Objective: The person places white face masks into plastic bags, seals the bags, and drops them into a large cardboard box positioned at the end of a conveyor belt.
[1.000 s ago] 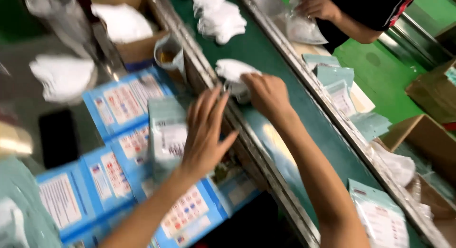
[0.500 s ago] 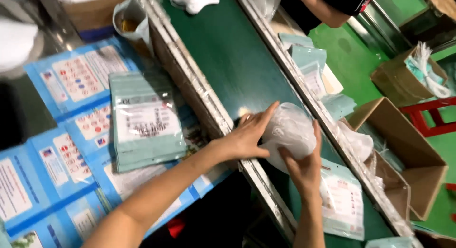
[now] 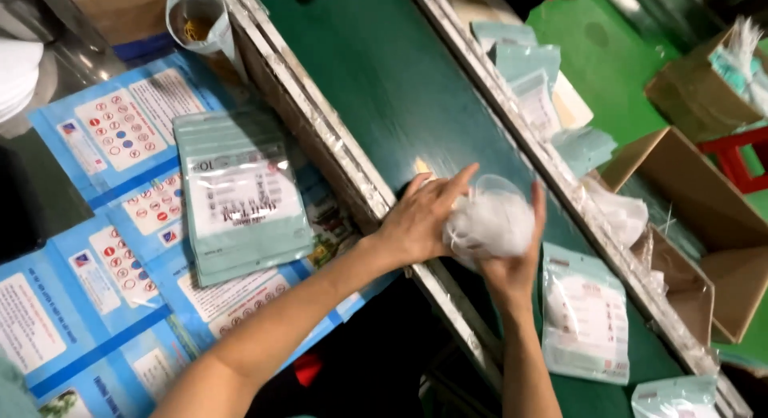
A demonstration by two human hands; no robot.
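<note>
Both my hands hold a bundle of white masks (image 3: 490,220) in clear wrap above the green conveyor belt (image 3: 384,74). My left hand (image 3: 418,218) presses on its left side, fingers stretched over the top. Cupping the bundle from below and from the right is my right hand (image 3: 512,266). A stack of pale green pouches (image 3: 240,194) lies on the table to the left. One filled pale green pouch (image 3: 584,314) lies on the belt just right of my right forearm.
Blue printed sheets (image 3: 112,138) cover the table at left. A cup of rubber bands (image 3: 196,18) stands by the belt's metal rail (image 3: 320,130). More pouches (image 3: 528,74) line the far rail. Open cardboard boxes (image 3: 720,250) stand on the green floor at right.
My view has shifted, and the other person's hand at the top has left it. Both hands have stayed on the mask bundle, with the left fingers now stretched over its top.
</note>
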